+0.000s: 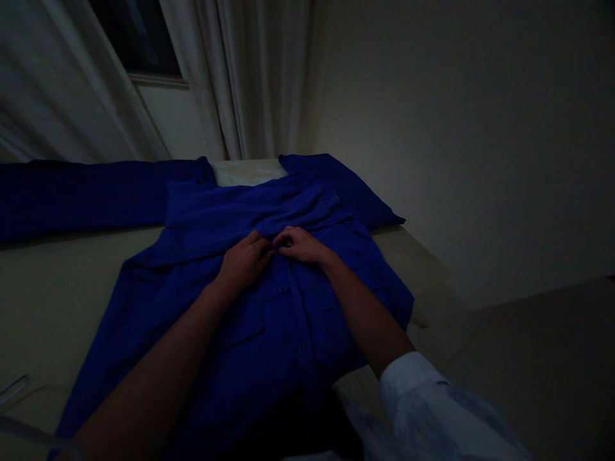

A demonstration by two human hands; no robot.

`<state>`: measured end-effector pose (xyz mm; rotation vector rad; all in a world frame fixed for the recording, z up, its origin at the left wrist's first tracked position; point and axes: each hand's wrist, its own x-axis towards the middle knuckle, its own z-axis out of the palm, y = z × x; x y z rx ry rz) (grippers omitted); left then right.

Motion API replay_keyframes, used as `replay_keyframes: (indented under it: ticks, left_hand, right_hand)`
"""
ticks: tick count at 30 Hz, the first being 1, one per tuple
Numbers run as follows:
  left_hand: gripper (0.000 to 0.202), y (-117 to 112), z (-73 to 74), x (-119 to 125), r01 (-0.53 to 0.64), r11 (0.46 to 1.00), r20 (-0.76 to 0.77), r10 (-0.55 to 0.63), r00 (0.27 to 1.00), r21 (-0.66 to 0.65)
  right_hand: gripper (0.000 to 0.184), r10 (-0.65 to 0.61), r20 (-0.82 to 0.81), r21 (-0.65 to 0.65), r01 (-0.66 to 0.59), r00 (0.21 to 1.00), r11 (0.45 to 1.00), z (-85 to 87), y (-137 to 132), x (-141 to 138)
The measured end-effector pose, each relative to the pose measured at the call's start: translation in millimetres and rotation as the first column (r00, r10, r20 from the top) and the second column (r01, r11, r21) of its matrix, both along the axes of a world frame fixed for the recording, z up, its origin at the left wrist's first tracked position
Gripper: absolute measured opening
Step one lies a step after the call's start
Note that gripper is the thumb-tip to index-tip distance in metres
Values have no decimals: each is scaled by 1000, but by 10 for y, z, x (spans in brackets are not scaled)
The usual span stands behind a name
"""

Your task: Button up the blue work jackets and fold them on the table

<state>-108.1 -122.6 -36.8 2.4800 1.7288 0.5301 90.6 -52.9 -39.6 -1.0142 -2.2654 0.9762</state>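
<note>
A blue button-front garment [250,326] with flap pockets lies spread out in front of me, its front side up. Two buttons show along its front strip, below my hands. My left hand [246,259] rests on the cloth with fingers bent and pinching at the front strip. From the right, my right hand [302,244] meets it, thumb and fingertips closed on the same spot. The fingertips of both hands nearly touch. Whether a button is between them is hidden by the fingers and the dim light.
The garment lies on a pale tabletop [38,288]. Dark blue cloth [96,192] stretches along the far left, and a blue cushion-like piece [355,192] is at the far right corner. A thin wire-like object [16,390] is at lower left. Curtains [250,77] and a wall stand behind.
</note>
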Motion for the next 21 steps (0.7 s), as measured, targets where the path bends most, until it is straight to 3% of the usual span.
replay_keyframes:
  ticks: [8, 12, 17, 21]
  left_hand:
    - [29, -37, 23, 36, 2, 1000, -64, -2, 998, 6]
    - [25, -35, 34, 16, 17, 1000, -7, -16, 1000, 17]
    - [18, -24, 2, 14, 20, 1000, 32, -20, 999, 15]
    - [21, 7, -10, 42, -18, 998, -28, 20, 999, 65]
  right_hand:
    - [25, 12, -57, -34, -14, 998, 999, 59, -24, 38]
    - [23, -14, -111, -60, 7, 994, 998, 76, -18, 32]
    - [27, -117, -245, -133, 86, 962, 987, -1, 23, 7]
    - [16, -204, -249, -100, 184, 947, 978, -89, 63, -52]
